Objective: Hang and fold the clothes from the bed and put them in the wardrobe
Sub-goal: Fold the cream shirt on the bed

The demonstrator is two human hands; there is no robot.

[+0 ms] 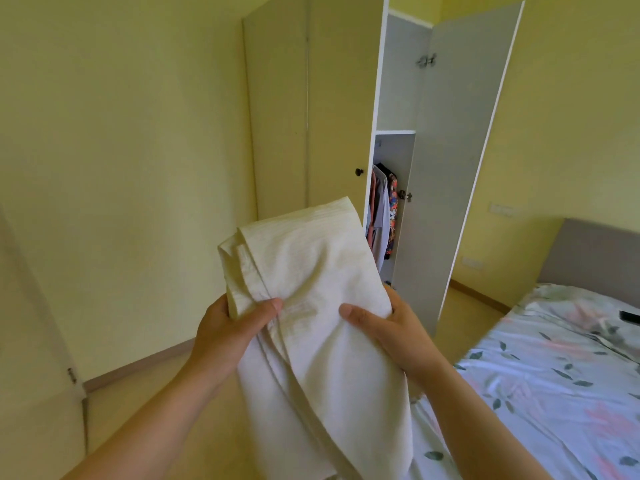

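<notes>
A folded cream-white garment (pixel 311 271) is held up in front of me, its lower part hanging down between my arms. My left hand (pixel 235 327) grips its left edge with the thumb on top. My right hand (pixel 384 327) grips its right side, thumb pressed on the cloth. Behind it stands the white wardrobe (pixel 332 98), its right door (pixel 460 150) swung open. Several clothes (pixel 382 209) hang inside below a shelf. The bed (pixel 554 375) with a floral sheet lies at the lower right.
The wardrobe's left door (pixel 277 116) is closed, with a dark knob (pixel 359 172). A small dark object (pixel 628 316) lies on the bed near the grey headboard (pixel 595 251). Another door edge (pixel 41 375) shows at the far left. Yellow walls surround the room.
</notes>
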